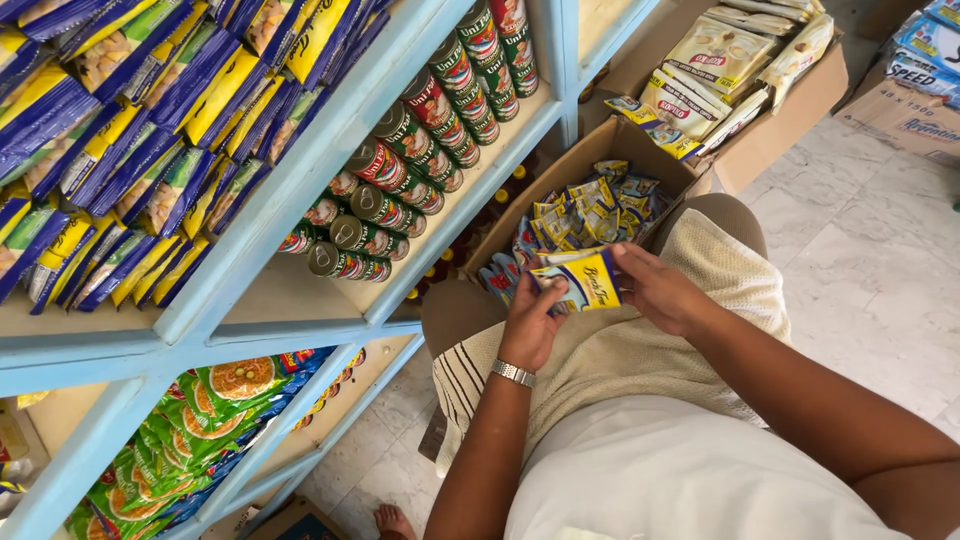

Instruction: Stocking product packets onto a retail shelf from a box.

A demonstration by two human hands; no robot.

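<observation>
Both hands hold a small stack of blue and yellow sachets over my lap. My left hand, with a metal watch on its wrist, grips the stack from the left. On the right side my right hand pinches the same stack. Just beyond them an open cardboard box holds several more sachets of the same kind.
A light blue shelf unit on the left carries blue and yellow packets, rows of cans and green noodle packs low down. Another box of cream pouches stands behind. White tiled floor lies to the right.
</observation>
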